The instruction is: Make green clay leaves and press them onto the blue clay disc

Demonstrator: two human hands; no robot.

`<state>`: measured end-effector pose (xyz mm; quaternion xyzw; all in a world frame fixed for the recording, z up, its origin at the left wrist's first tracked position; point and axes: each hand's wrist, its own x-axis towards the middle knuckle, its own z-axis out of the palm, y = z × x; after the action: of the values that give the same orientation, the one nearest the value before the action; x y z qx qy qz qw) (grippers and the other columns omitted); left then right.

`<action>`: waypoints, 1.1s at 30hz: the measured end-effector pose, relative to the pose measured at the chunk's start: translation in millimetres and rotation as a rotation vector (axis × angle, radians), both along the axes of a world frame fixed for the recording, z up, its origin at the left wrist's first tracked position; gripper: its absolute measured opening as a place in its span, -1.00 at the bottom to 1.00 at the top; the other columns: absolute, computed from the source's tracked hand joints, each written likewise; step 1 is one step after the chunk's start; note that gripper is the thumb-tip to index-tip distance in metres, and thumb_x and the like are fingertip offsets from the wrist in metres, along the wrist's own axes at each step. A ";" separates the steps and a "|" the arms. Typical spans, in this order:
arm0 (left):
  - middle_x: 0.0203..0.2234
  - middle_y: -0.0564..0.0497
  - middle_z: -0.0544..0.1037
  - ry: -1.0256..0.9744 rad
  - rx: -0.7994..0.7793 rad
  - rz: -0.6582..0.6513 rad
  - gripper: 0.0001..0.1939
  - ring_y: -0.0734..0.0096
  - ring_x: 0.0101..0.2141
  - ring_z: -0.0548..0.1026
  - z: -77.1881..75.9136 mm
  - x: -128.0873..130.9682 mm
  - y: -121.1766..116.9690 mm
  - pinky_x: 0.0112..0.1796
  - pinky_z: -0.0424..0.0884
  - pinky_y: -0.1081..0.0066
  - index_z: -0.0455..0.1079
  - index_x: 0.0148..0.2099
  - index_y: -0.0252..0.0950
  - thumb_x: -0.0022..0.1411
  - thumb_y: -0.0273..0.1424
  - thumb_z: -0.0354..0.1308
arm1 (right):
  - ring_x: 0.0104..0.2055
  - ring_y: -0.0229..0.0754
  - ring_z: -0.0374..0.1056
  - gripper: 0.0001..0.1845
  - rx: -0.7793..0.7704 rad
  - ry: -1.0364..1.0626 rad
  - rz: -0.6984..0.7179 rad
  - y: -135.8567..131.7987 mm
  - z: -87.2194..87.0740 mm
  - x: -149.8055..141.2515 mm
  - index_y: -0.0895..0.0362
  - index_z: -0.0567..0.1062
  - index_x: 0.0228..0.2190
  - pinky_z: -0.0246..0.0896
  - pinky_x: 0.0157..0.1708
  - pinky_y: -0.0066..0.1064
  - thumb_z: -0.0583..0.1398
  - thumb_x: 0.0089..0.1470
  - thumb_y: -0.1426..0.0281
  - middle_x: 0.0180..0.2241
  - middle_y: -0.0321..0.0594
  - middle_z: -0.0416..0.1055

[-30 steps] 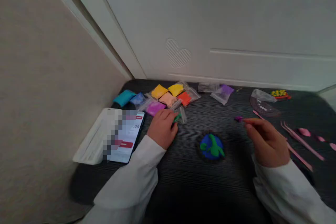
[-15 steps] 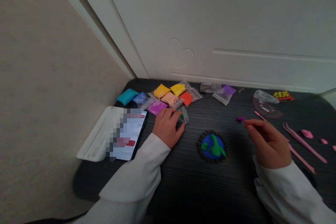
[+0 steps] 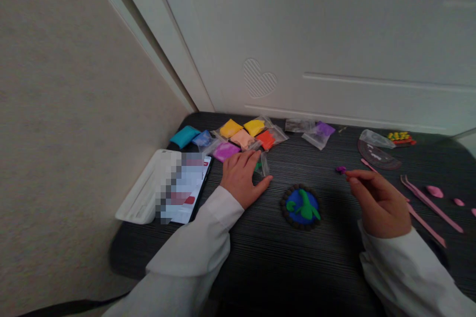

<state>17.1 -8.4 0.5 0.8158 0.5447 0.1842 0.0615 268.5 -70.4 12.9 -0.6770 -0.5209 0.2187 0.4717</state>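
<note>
My left hand [image 3: 243, 176] rests on the dark table with its fingers spread over a small clear bag of green clay [image 3: 261, 165]. My right hand [image 3: 375, 198] is closed in a pinch on a thin pink tool whose tip carries a tiny purple clay piece [image 3: 340, 169]. Between the hands lies a round clay disc [image 3: 301, 206], blue with a dark rim and a green shape on top. Both arms wear white sleeves.
Several bags of coloured clay [image 3: 238, 137] lie behind my left hand, with a purple bag [image 3: 322, 131] further right. A phone [image 3: 188, 188] sits on a white tray [image 3: 139, 193] at left. Pink tools [image 3: 431, 203] and a dark clay fan [image 3: 377, 154] lie at right. A white door stands behind.
My left hand has shifted slightly right over the green clay bag and its fingers have spread. My right hand holds about the same place.
</note>
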 end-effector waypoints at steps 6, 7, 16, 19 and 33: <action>-0.09 -0.10 0.34 0.017 -0.051 -0.015 -0.37 0.11 -0.10 0.21 -0.7 -2.4 1.9 -0.12 0.10 0.16 0.18 0.05 -0.31 0.01 -0.03 -0.03 | -0.37 -0.20 0.29 -0.80 -0.002 -0.001 -0.012 1.1 0.3 -1.5 0.11 0.43 -0.37 0.16 -0.36 -0.34 0.14 -0.09 0.30 -0.40 -0.22 0.38; -0.09 -0.10 0.34 0.017 -0.056 -0.012 -0.36 0.11 -0.10 0.21 -1.0 -2.7 2.4 -0.11 0.10 0.16 0.18 0.05 -0.31 -0.01 -0.01 -0.02 | -0.37 -0.20 0.29 -0.80 0.004 -0.003 -0.003 1.0 0.9 -1.9 0.11 0.43 -0.36 0.16 -0.36 -0.34 0.14 -0.08 0.30 -0.40 -0.22 0.38; -0.17 -0.11 0.36 0.002 -0.065 0.050 -0.33 0.11 -0.15 0.27 -7.9 -3.7 5.7 -0.17 0.17 0.15 0.24 -0.03 -0.29 -0.09 0.06 0.00 | -0.34 -0.19 0.28 -0.79 0.013 -0.028 0.029 0.0 2.1 -4.2 0.12 0.43 -0.37 0.15 -0.36 -0.33 0.12 -0.07 0.28 -0.37 -0.20 0.36; -0.23 -0.10 0.38 -0.049 -0.062 0.025 -0.38 0.14 -0.18 0.30 -7.4 -3.8 6.7 -0.18 0.20 0.15 0.28 -0.10 -0.30 -0.12 0.02 0.07 | -0.33 -0.18 0.30 -0.79 0.013 -0.029 0.041 1.0 -0.3 -4.5 0.12 0.43 -0.37 0.16 -0.34 -0.31 0.12 -0.07 0.28 -0.38 -0.19 0.38; -0.20 -0.11 0.36 -0.390 0.166 -0.293 -0.45 0.31 -0.14 0.33 14.0 4.9 -17.3 -0.11 0.30 0.33 0.20 -0.02 -0.33 -0.07 -0.23 0.18 | 0.04 -0.08 0.09 -0.66 0.132 -0.321 0.524 -12.8 33.6 -41.5 0.06 0.34 -0.11 0.04 -0.02 -0.18 0.03 0.02 0.37 -0.01 -0.12 0.16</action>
<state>22.0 -25.7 14.4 0.8372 0.3817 0.3714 0.1241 227.0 -83.2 46.5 -0.5136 -0.7585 0.1891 0.3539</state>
